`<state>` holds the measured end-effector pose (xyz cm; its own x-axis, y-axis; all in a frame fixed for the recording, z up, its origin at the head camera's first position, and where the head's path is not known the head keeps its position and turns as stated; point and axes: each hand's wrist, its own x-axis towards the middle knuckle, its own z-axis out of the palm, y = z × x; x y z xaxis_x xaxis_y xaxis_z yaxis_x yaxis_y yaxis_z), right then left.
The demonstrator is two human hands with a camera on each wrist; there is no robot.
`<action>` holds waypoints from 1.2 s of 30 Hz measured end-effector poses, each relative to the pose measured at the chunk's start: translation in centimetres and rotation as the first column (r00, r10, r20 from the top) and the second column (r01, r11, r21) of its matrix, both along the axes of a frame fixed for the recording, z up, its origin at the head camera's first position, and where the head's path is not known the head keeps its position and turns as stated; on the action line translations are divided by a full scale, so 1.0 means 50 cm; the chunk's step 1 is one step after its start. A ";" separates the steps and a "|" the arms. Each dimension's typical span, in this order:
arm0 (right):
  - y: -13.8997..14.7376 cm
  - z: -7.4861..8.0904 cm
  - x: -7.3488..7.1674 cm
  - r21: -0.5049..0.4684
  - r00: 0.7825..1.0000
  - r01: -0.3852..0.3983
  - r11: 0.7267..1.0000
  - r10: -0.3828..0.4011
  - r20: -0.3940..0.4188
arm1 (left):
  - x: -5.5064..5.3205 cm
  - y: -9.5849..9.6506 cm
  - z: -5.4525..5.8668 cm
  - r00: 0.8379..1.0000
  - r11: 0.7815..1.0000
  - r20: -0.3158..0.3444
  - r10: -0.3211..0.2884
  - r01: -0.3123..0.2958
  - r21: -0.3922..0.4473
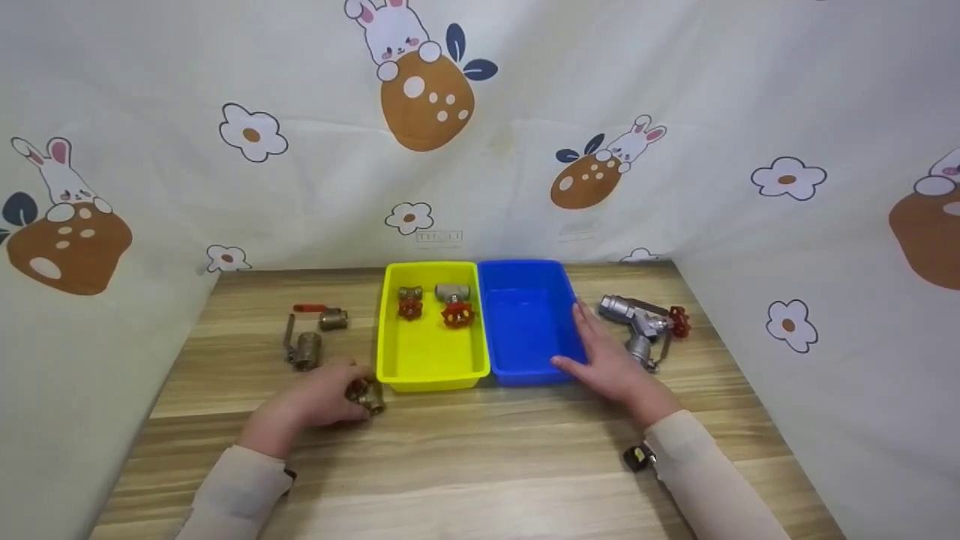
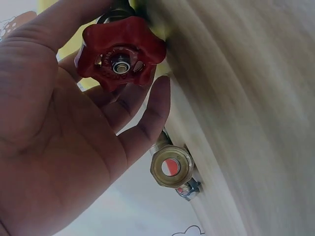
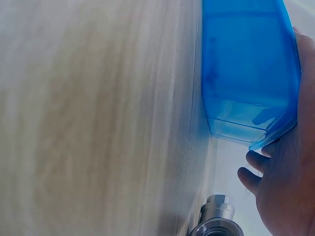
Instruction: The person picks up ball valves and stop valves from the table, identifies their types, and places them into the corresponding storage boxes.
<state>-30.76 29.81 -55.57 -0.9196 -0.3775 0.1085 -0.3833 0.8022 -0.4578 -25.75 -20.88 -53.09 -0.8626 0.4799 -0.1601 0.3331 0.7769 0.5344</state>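
In the head view my left hand (image 1: 326,394) holds a brass gate valve (image 1: 371,399) low over the table, beside the near left corner of the yellow bin (image 1: 431,384). The left wrist view shows its red handwheel (image 2: 120,54) between the thumb and the fingers. Two gate valves with red handwheels lie inside the yellow bin: a small one (image 1: 410,302) and a larger one (image 1: 455,306). My right hand (image 1: 611,367) rests against the right side of the blue bin (image 1: 525,337), its fingers fairly straight along the rim and the thumb over the near corner.
Left of the yellow bin are two brass ball valves, one with a red lever (image 1: 334,319) and one with a grey lever (image 1: 307,351). Several silver valves (image 1: 641,326), one with a red handwheel (image 1: 679,321), lie right of the blue bin. A printed cloth (image 1: 495,187) hangs behind the table.
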 end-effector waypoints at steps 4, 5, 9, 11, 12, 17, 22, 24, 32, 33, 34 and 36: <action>0.001 0.001 0.001 -0.003 1.000 -0.003 1.000 0.003 0.007 | 0.001 0.002 -0.003 1.000 1.000 0.004 0.004 -0.004 0.016; 0.002 0.001 0.001 -0.003 1.000 -0.001 1.000 0.001 0.007 | 0.001 0.002 -0.004 1.000 1.000 0.008 0.010 -0.010 0.016; 0.003 0.002 0.001 -0.008 1.000 -0.002 1.000 0.002 0.008 | 0.002 0.004 -0.010 0.999 0.999 0.018 0.029 -0.029 0.012; 0.003 0.000 0.000 -0.007 1.000 -0.002 1.000 0.002 0.002 | 0.000 0.004 -0.013 0.999 0.999 0.019 0.038 -0.038 0.005; 0.003 -0.001 0.000 -0.005 1.000 -0.002 1.000 0.002 -0.002 | 0.000 0.004 -0.015 0.999 0.999 0.019 0.043 -0.043 0.003; 0.003 -0.001 -0.002 0.008 1.000 0.000 1.000 0.000 -0.010 | -0.001 0.002 -0.022 0.997 0.997 0.041 0.072 -0.072 0.004; 0.003 -0.001 -0.003 0.021 1.000 0.005 1.000 -0.005 0.004 | -0.003 -0.005 -0.031 0.997 0.997 0.042 0.069 -0.070 0.019; 0.003 -0.002 -0.003 0.027 1.000 0.009 1.000 -0.009 0.013 | -0.005 -0.008 -0.035 0.998 0.998 0.028 0.061 -0.062 0.024; 0.001 0.000 -0.003 0.003 1.000 -0.002 1.000 0.002 0.005 | -0.013 -0.016 -0.041 0.999 0.999 -0.012 0.038 -0.037 0.035; 0.001 0.000 -0.003 0.000 1.000 -0.005 1.000 0.005 0.004 | -0.014 -0.018 -0.041 0.999 0.999 -0.019 0.032 -0.032 0.034; 0.001 -0.001 -0.003 -0.003 1.000 -0.007 1.000 0.007 0.001 | -0.015 -0.019 -0.041 0.999 0.999 -0.026 0.026 -0.025 0.034; 0.000 -0.001 -0.003 0.004 1.000 -0.005 1.000 0.005 -0.001 | -0.017 -0.022 -0.039 0.999 0.999 -0.034 0.022 -0.020 0.041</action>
